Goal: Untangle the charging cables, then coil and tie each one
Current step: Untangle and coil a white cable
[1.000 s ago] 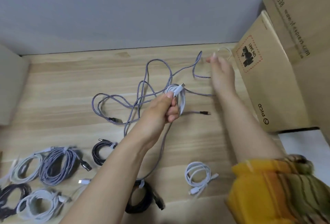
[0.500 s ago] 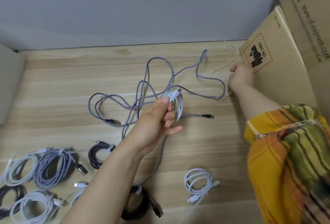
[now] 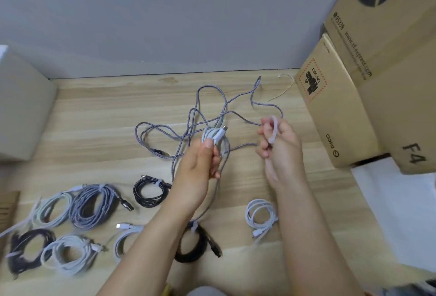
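My left hand [image 3: 200,166] grips a small coil of white cable [image 3: 215,136] above the table, its plug sticking up to the right. A pale tie strap [image 3: 273,128] is pinched in my right hand [image 3: 280,147], which is held just right of the coil. Behind both hands a long grey braided cable [image 3: 200,111] lies loose and tangled on the wooden table [image 3: 94,118]. Several coiled and tied cables lie at the near left: a grey one [image 3: 94,206], a black one [image 3: 151,190], white ones [image 3: 68,253].
Cardboard boxes [image 3: 342,107] stand stacked at the right, with a thin white tie [image 3: 286,83] lying next to them. A white coiled cable [image 3: 260,216] and a black coil [image 3: 195,241] lie near my forearms. A beige box [image 3: 21,107] stands at the left; a grey wall runs along the back.
My right hand has come back from beside the cardboard box with a tie strap and now sits close to the coil in my left hand. The view shifted slightly.
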